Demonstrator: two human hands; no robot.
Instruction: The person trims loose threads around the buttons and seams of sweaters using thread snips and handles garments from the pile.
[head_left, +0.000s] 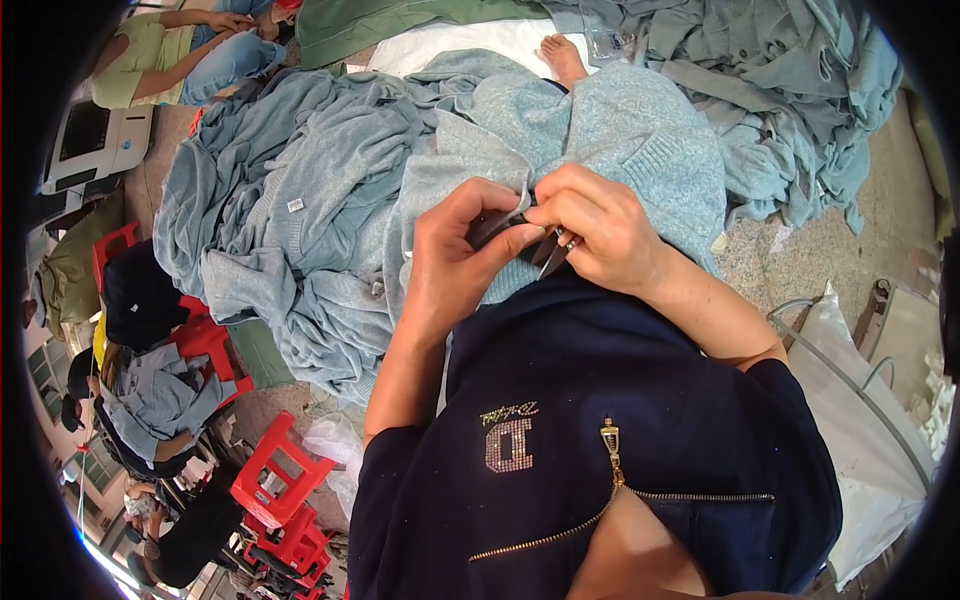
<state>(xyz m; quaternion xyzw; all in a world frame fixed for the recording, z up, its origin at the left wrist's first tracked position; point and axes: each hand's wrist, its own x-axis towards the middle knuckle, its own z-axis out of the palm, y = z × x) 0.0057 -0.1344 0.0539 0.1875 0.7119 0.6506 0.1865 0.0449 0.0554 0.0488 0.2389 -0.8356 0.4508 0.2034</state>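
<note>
A light blue-grey knitted garment (645, 120) with a ribbed band lies over my lap. My left hand (455, 245) is closed on the garment's edge, thumb and forefinger pinching a fold. Close beside it, my right hand (600, 225) pinches the same edge with thumb and forefinger. Small metal snips (552, 262) are tucked in the right hand, their blades pointing down toward my dark top. Fingers hide the exact spot being pinched and most of the snips' handle.
Knitted garments pile up at left (330, 190) and far right (770, 90). Red plastic stools (275, 470) stand at lower left. A seated person (160, 60) is at far left, and others sit below. At right are a white sack (860, 440) and a bent metal tube (850, 375).
</note>
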